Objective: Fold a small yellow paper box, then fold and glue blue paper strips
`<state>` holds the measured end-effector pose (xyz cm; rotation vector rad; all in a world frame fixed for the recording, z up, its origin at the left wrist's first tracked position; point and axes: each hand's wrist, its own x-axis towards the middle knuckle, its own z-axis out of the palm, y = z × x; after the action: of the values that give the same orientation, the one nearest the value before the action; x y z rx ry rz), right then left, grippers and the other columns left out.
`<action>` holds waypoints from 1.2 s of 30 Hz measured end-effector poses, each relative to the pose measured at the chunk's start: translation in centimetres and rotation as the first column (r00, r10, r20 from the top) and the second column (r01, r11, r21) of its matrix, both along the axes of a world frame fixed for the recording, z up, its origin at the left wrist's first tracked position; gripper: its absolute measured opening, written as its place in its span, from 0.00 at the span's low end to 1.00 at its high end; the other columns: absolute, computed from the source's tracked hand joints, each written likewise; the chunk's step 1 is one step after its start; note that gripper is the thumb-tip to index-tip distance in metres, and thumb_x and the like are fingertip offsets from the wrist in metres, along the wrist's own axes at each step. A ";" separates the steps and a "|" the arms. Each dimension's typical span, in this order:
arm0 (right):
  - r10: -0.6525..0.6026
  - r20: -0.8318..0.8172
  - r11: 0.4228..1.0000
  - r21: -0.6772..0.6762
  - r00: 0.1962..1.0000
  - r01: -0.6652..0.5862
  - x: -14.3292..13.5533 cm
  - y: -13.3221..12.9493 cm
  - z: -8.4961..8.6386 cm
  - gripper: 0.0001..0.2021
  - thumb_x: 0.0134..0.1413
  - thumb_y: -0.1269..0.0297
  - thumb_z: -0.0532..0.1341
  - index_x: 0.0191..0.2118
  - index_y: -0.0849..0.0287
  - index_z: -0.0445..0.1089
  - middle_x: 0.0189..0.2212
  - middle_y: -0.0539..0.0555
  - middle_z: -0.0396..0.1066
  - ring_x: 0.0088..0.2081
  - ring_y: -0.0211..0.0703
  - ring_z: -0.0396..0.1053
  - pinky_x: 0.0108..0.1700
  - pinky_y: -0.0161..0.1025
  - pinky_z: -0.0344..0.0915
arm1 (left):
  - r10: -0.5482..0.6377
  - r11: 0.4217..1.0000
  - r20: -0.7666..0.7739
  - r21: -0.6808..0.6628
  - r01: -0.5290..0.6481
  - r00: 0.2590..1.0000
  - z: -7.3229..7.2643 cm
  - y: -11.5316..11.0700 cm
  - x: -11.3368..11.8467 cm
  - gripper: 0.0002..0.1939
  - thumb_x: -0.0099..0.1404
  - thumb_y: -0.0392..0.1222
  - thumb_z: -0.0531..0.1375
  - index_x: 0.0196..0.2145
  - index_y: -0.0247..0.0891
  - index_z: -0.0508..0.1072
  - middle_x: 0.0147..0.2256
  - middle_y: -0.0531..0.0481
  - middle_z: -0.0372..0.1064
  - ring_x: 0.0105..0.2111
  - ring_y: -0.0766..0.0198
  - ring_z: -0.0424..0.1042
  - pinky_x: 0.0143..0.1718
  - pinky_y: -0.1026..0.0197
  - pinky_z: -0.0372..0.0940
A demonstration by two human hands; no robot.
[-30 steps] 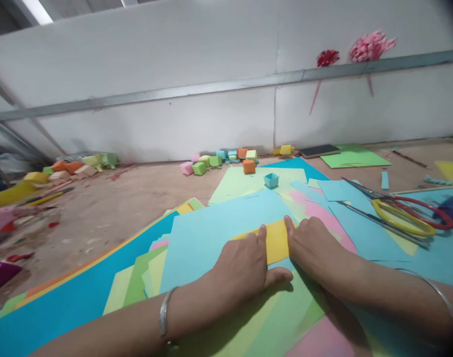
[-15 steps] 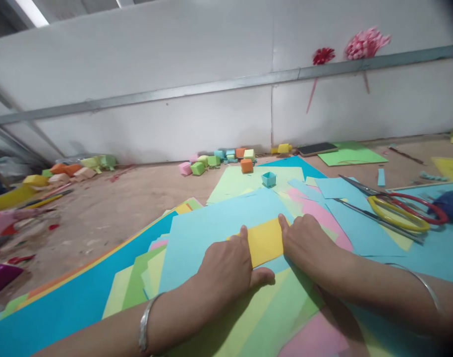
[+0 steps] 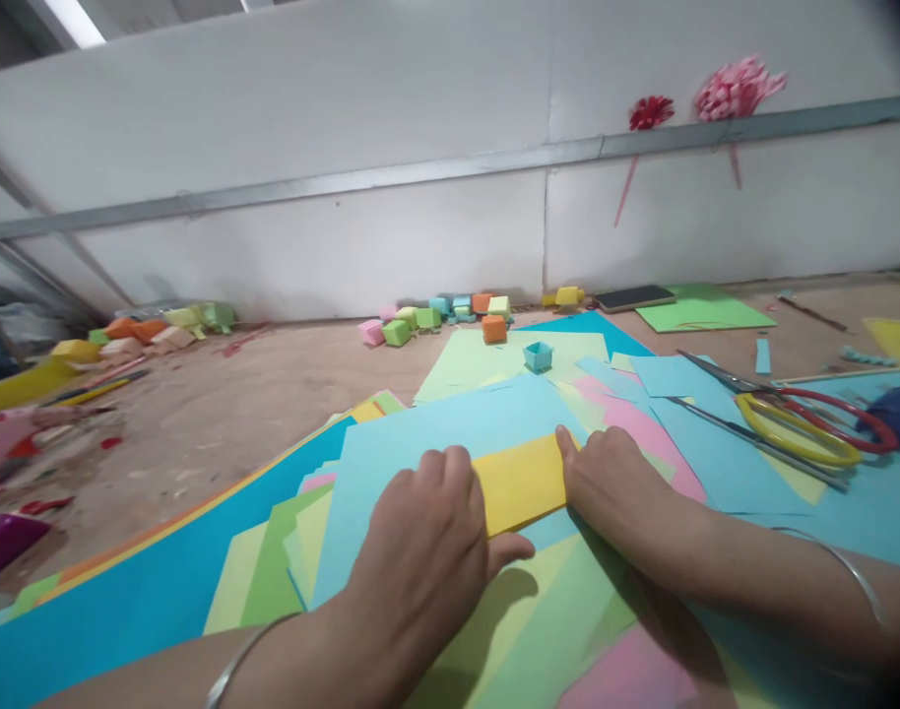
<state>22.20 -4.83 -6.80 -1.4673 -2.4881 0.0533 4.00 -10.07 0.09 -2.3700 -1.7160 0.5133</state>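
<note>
Your left hand has slid left, thumb spread, seemingly smoothing yellow paper your right hand, pinch unclear, anchors near the blue sheet's right edge.

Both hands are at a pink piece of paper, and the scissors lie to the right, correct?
Not quite: the paper between the left hand and right hand is yellow, not pink, as the head view shows. The scissors do lie to the right.

I have a broad lane over the counter left of centre, between the left cubes and middle cubes. Straight ahead of the yellow paper, the blue box blocks a low path; at right, scissors do. The wall closes the back.
</note>
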 end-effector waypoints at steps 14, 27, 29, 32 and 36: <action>0.181 0.518 0.945 0.144 0.836 -0.294 -2.6 -1.5 2.5 0.21 0.59 0.71 0.56 0.58 0.61 0.64 0.24 0.55 0.69 0.27 0.46 0.63 0.28 0.41 0.48 | -0.073 0.982 0.109 -0.163 0.090 0.991 -2.6 0.7 0.1 0.53 0.60 0.71 0.50 0.66 0.21 0.47 0.64 0.22 0.39 0.65 0.32 0.43 0.61 0.34 0.47; -0.001 0.634 0.997 -0.057 0.774 0.048 0.0 0.2 4.7 0.13 0.37 0.87 0.61 0.20 0.61 0.73 0.21 0.60 0.72 0.26 0.50 0.70 0.25 0.39 0.51 | -0.063 0.988 0.094 -0.134 0.075 0.994 -2.5 0.6 0.2 0.52 0.60 0.72 0.50 0.64 0.22 0.54 0.64 0.21 0.45 0.65 0.34 0.47 0.60 0.35 0.51; -0.051 0.622 0.996 -0.025 0.781 0.085 0.2 0.4 4.8 0.12 0.37 0.86 0.61 0.20 0.62 0.74 0.20 0.61 0.71 0.26 0.53 0.71 0.25 0.38 0.52 | -0.095 0.993 0.125 -0.059 0.103 0.988 -2.7 0.5 0.2 0.46 0.63 0.68 0.52 0.61 0.22 0.60 0.62 0.22 0.54 0.62 0.34 0.55 0.57 0.37 0.56; -0.121 0.581 0.993 0.072 0.805 0.097 -0.1 0.6 5.1 0.14 0.47 0.84 0.56 0.31 0.65 0.77 0.25 0.64 0.73 0.31 0.54 0.72 0.27 0.41 0.56 | -0.195 0.981 0.208 0.052 0.188 0.958 -2.9 0.5 0.3 0.29 0.68 0.55 0.53 0.55 0.26 0.67 0.50 0.29 0.68 0.47 0.42 0.69 0.44 0.43 0.67; -0.062 0.203 0.988 0.151 0.977 0.031 -0.5 1.9 4.9 0.21 0.55 0.81 0.49 0.50 0.67 0.72 0.34 0.64 0.73 0.39 0.55 0.69 0.36 0.45 0.61 | -0.275 0.958 0.245 0.147 0.245 0.930 -3.3 0.8 0.1 0.19 0.70 0.40 0.49 0.52 0.28 0.68 0.37 0.38 0.70 0.34 0.50 0.70 0.32 0.49 0.68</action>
<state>21.75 -2.91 -1.88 -1.5382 -2.5516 -0.3013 4.08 -9.26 -3.17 -2.6203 -1.4402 0.0571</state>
